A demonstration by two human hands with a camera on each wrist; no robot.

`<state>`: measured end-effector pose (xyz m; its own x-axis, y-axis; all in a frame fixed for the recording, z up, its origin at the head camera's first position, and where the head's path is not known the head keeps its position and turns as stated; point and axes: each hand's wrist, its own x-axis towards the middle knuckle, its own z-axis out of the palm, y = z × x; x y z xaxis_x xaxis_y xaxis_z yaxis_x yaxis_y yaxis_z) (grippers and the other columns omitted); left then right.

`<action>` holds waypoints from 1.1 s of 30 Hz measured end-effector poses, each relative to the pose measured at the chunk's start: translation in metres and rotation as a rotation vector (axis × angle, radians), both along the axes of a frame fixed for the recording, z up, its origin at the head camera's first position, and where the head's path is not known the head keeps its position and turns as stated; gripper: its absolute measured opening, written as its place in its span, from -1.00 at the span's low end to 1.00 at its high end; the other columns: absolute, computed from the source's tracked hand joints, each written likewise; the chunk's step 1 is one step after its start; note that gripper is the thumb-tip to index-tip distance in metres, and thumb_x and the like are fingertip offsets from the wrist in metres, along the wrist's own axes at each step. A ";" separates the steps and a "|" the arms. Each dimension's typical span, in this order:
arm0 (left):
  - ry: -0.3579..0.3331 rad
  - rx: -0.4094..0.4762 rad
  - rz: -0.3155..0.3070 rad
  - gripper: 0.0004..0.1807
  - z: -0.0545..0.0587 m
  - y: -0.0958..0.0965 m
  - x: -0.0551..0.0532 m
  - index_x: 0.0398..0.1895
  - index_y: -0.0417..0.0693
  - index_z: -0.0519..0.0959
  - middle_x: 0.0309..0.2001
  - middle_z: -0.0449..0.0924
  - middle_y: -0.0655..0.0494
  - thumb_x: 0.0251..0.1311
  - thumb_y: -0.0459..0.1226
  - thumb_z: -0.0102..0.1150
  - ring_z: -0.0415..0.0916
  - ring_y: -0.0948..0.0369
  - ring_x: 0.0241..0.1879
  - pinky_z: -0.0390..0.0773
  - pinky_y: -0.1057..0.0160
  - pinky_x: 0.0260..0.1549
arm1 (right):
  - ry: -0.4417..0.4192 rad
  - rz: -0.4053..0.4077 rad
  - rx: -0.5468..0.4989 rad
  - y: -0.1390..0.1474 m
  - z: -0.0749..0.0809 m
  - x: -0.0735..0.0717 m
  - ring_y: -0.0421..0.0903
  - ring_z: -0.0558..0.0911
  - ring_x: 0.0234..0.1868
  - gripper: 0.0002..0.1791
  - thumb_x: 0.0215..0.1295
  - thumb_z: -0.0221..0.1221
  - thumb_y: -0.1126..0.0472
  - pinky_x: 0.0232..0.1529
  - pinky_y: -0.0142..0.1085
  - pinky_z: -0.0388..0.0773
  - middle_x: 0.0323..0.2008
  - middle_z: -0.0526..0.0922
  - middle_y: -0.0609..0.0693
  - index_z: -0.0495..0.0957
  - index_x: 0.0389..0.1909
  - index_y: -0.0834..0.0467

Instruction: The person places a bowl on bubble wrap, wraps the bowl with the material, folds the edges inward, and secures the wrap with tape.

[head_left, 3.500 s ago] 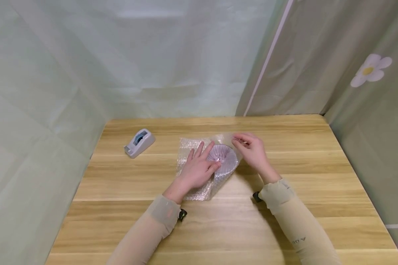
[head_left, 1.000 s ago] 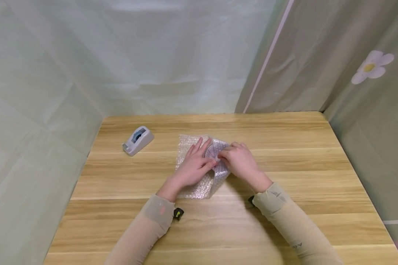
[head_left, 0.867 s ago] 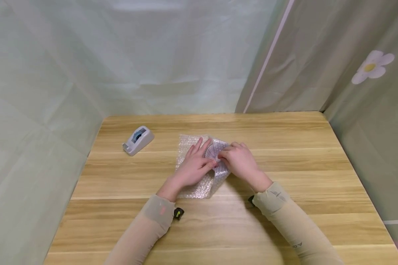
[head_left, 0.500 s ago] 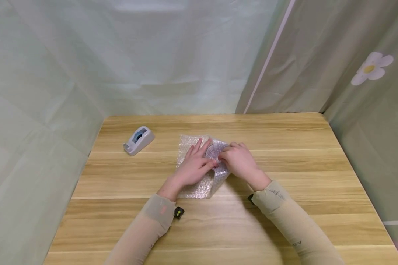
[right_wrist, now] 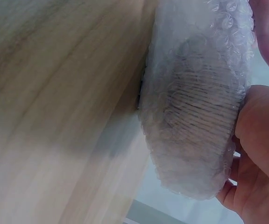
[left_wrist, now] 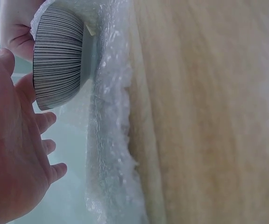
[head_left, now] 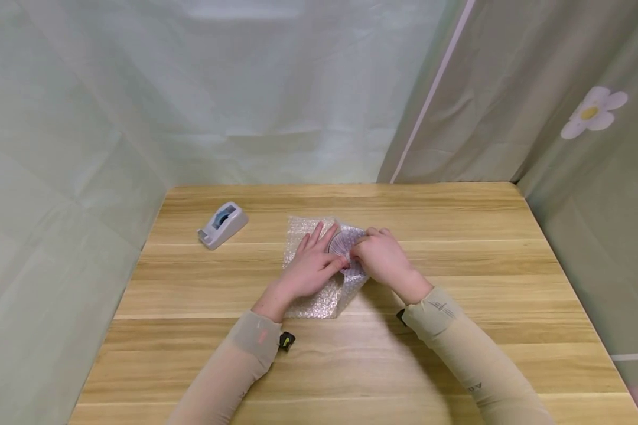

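Observation:
A striped bowl (head_left: 338, 242) sits upright on a sheet of bubble wrap (head_left: 319, 305) in the middle of the table. My left hand (head_left: 307, 270) lies over the sheet with fingers spread, its thumb reaching over the bowl's rim. In the left wrist view the bowl (left_wrist: 57, 60) shows dark stripes, uncovered on that side. My right hand (head_left: 385, 258) pinches the right part of the wrap, folded up over the rim. From the right wrist, the bowl's stripes show through the bubble wrap (right_wrist: 186, 172), with my right hand (right_wrist: 260, 154) curled at its top edge.
A light grey tape dispenser (head_left: 224, 225) with a blue roll stands at the back left of the wooden table (head_left: 473, 254). Pale curtains (head_left: 276, 118) hang close behind the table and along both sides.
Since the oldest frame, my right hand has moved left and toward me, bringing the wrap's right part over the bowl. The left hand stays in place. Over the last second hardly anything moves.

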<state>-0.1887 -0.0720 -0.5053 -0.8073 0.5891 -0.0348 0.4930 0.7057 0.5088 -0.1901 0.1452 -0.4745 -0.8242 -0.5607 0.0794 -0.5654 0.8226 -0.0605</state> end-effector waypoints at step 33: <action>0.044 -0.037 0.006 -0.37 -0.002 0.001 0.000 0.18 0.20 0.78 0.76 -0.25 0.03 0.68 0.21 -0.29 -0.46 -0.17 0.71 -0.30 -0.34 0.59 | -0.189 0.173 -0.007 0.032 0.012 0.007 0.13 0.52 0.40 -0.39 -0.08 0.40 0.22 0.21 0.13 0.36 0.03 0.78 -0.07 0.59 0.13 0.02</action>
